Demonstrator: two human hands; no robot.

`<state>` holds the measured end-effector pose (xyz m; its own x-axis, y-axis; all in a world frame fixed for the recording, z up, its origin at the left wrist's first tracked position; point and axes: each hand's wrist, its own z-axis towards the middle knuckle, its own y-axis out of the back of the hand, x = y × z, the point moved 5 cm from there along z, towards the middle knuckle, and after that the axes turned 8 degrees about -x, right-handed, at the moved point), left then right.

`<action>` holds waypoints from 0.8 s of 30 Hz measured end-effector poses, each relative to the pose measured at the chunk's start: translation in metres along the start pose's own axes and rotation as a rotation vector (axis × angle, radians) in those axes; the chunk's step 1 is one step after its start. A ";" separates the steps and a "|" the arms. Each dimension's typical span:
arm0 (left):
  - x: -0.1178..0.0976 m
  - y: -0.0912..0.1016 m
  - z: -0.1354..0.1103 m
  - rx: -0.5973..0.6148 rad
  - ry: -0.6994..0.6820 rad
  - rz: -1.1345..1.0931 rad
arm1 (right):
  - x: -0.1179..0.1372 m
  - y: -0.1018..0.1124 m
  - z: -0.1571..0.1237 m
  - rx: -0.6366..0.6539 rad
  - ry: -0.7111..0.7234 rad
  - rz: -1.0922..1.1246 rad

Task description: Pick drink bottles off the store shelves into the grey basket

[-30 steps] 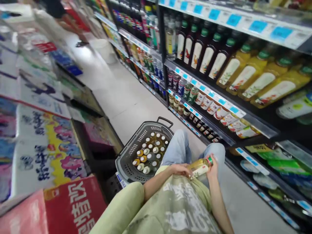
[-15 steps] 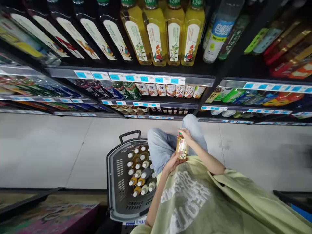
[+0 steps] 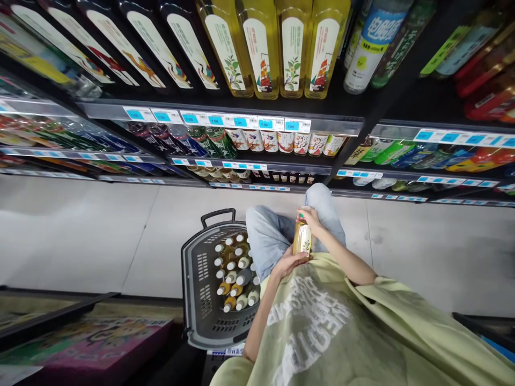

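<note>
A bottle of yellow tea drink (image 3: 298, 239) with a white label and a green cap stands near my lap, slightly tilted. My left hand (image 3: 286, 262) is closed around its lower end from below. At the top, my right hand (image 3: 310, 219) has its fingers closed about the cap and neck, covering part of the cap. To the left of my legs is a grey shopping basket (image 3: 192, 327) with a black handle. Several white-capped bottles (image 3: 231, 265) stand upright inside it, some with amber or orange contents. My leg and left arm hide its right side.
Shelves with a price-tagged edge (image 3: 341, 124) run across ahead, filled with drinks. Large yellow bottles (image 3: 259, 59) and dark bottles (image 3: 177, 53) fill the top shelf. Behind me on the left lies a pink box (image 3: 104, 343). Pale floor tiles (image 3: 92, 230) lie between.
The view has shifted slightly, so the near shelf looks larger. Both hands keep their hold on the bottle, which seems turned a little, with more of its yellow side showing.
</note>
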<state>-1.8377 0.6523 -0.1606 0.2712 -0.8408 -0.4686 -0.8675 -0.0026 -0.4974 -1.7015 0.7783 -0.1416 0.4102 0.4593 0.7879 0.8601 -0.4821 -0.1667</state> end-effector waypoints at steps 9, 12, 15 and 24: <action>-0.005 -0.001 -0.003 -0.066 -0.156 -0.068 | 0.003 0.001 0.001 0.002 -0.014 0.048; -0.004 0.001 0.001 -0.100 -0.183 -0.085 | 0.006 0.000 -0.001 0.024 -0.020 0.057; -0.002 0.001 0.004 -0.054 -0.162 -0.056 | 0.010 -0.002 -0.004 0.070 -0.056 0.046; -0.001 0.005 0.004 0.029 -0.064 -0.109 | 0.001 -0.009 -0.008 0.152 -0.209 -0.015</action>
<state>-1.8404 0.6551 -0.1652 0.3905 -0.8000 -0.4556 -0.8190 -0.0759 -0.5688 -1.7116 0.7769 -0.1344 0.4371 0.6176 0.6538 0.8958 -0.3638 -0.2553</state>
